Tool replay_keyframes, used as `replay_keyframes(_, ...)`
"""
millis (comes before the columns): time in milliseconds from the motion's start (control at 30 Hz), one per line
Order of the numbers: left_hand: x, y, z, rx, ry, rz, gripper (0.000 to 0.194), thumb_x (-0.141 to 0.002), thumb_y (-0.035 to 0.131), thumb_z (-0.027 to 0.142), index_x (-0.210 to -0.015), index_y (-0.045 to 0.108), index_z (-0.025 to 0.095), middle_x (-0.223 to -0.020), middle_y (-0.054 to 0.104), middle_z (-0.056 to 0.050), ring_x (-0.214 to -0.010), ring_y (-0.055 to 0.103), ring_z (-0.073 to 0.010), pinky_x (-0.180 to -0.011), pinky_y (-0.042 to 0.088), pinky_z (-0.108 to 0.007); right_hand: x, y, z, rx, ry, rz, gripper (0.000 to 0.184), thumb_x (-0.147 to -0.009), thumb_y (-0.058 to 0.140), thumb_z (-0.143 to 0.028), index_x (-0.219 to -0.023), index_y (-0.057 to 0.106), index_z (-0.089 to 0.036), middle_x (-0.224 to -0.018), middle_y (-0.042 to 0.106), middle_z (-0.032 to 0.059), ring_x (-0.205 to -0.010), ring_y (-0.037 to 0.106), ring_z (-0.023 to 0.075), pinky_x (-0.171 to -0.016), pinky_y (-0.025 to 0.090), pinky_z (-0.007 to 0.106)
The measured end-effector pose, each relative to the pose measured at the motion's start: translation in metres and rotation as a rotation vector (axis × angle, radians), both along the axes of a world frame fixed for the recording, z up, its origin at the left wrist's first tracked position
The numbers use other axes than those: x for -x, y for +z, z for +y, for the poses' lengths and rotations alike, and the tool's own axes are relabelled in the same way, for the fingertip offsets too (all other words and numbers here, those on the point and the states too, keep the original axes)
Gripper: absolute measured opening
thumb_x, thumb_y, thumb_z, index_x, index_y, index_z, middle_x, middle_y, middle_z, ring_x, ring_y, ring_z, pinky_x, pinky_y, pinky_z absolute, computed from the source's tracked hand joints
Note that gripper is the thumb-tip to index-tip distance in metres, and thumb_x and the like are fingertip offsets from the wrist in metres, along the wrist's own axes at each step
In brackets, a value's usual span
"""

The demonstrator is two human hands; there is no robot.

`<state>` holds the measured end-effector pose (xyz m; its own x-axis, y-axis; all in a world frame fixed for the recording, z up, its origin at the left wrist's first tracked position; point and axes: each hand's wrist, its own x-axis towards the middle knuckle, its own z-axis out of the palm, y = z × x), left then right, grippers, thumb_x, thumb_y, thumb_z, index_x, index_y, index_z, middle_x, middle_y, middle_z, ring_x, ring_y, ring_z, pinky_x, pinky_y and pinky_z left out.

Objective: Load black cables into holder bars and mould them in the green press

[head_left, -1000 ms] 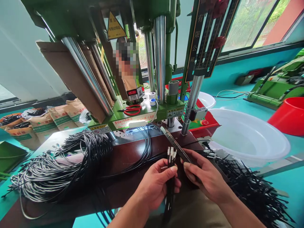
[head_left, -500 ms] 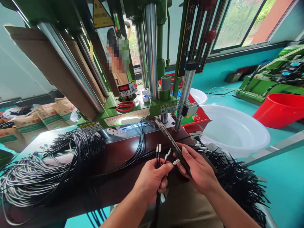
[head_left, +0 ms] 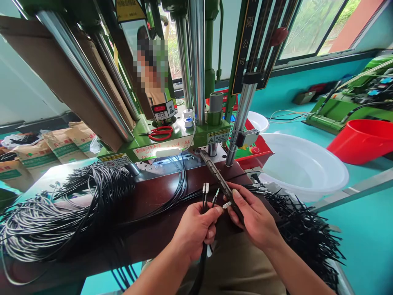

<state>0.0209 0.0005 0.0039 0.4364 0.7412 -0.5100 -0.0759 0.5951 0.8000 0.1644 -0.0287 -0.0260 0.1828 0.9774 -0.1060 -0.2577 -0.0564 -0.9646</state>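
My left hand [head_left: 198, 229] is closed round several black cables [head_left: 203, 258], whose ends stick up above the fist. Two of these ends carry silver metal connectors [head_left: 205, 188], and another cable end has a thin greenish tip [head_left: 217, 191]. My right hand [head_left: 256, 215] grips a long, dark metal bar [head_left: 219, 176] with slots along it, slanting up and left toward the press. Beside my right fingertips, close to my left thumb, is a small silver connector [head_left: 227, 205]; whether the fingers pinch it I cannot tell.
A green press [head_left: 211, 131] stands ahead, with red-handled scissors [head_left: 161, 133] on its plate. Coiled black cables [head_left: 55, 221] lie left on the dark red table [head_left: 147, 241]. A heap of black strips [head_left: 310, 237] is at right, below a white tub [head_left: 307, 180] and red bucket [head_left: 362, 141].
The view has shifted slightly. The greenish-tipped cable end stands more upright and looks slimmer, and the small silver connector by my right fingers sits a little higher. Both hands keep their grips.
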Motion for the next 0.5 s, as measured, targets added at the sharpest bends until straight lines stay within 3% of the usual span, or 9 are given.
replay_keyframes(300,-0.0048,-0.0041,0.0013,-0.077,-0.01,0.032,0.037,-0.064,0.075,0.045,-0.07,0.05,0.018,-0.051,0.043,0.007,-0.033,0.034,-0.0034,-0.029,0.022,-0.017,0.0001,0.0018,-0.002,-0.02,0.008,-0.106,0.044,-0.091,0.047,-0.05,-0.126,0.05,-0.024,-0.048,0.044,-0.0065,-0.042,0.034,0.0088,-0.038,0.025,0.019)
replay_keyframes(500,-0.0097,-0.0029,0.0026,-0.105,-0.009,0.076,0.039,-0.063,0.075,0.047,-0.068,0.049,0.018,-0.049,0.042,0.008,-0.031,0.033,-0.0032,-0.028,0.02,-0.017,0.0005,0.0012,-0.0027,-0.018,0.005,-0.12,0.043,-0.092,0.047,-0.049,-0.125,0.051,-0.022,-0.048,0.044,-0.0068,-0.042,0.034,0.0081,-0.038,0.025,0.018)
